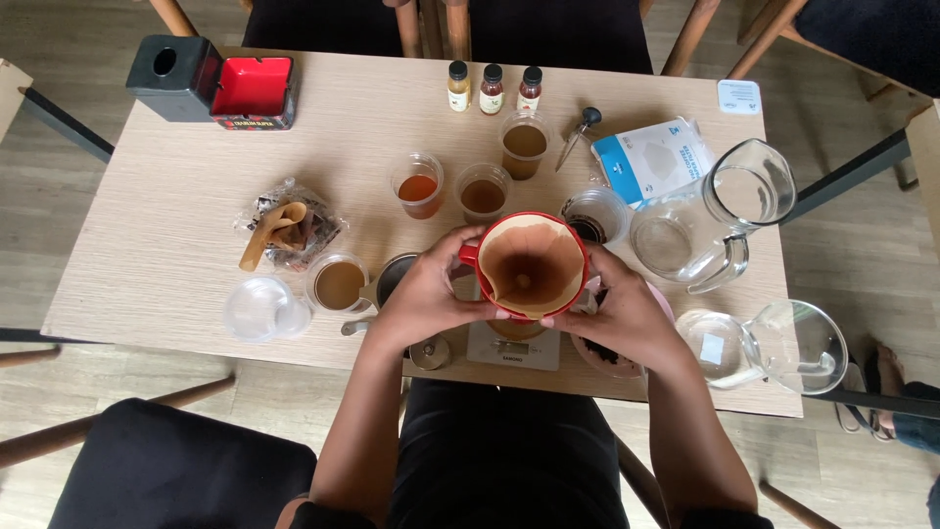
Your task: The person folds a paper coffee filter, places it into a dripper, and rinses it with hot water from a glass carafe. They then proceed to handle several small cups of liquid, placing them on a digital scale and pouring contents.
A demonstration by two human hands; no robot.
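From the head camera, looking straight down, both hands hold a red cone-shaped coffee dripper (532, 264) lined with a wet brown paper filter (529, 263). The left hand (431, 294) curls around the dripper's left side, fingers closed on its rim and wall by the small handle. The right hand (622, 315) cups the right side, fingers wrapped under the rim, thumb along the edge. The dripper sits just above a small white digital scale (514, 348) at the near edge of the pale wood-grain surface (147, 225); whether it rests on something beneath cannot be told.

Left of the hands stand a clear plastic cup of milky brown liquid (340, 284), a clear plastic lid (259, 307) and a crinkled clear bag holding a wooden scoop (289, 230). Behind the dripper are three clear plastic cups of brown and amber liquid (483, 193), and beyond them three small dark-capped bottles (493, 88) in a row. To the right lie a blue-and-white packet of paper filters (654, 157), a clear glass jug (715, 216) on its side and a second clear glass server (783, 345) near the surface's front corner. At the far left corner sit a black square box (168, 76) and a red square tray (255, 90), touching each other.
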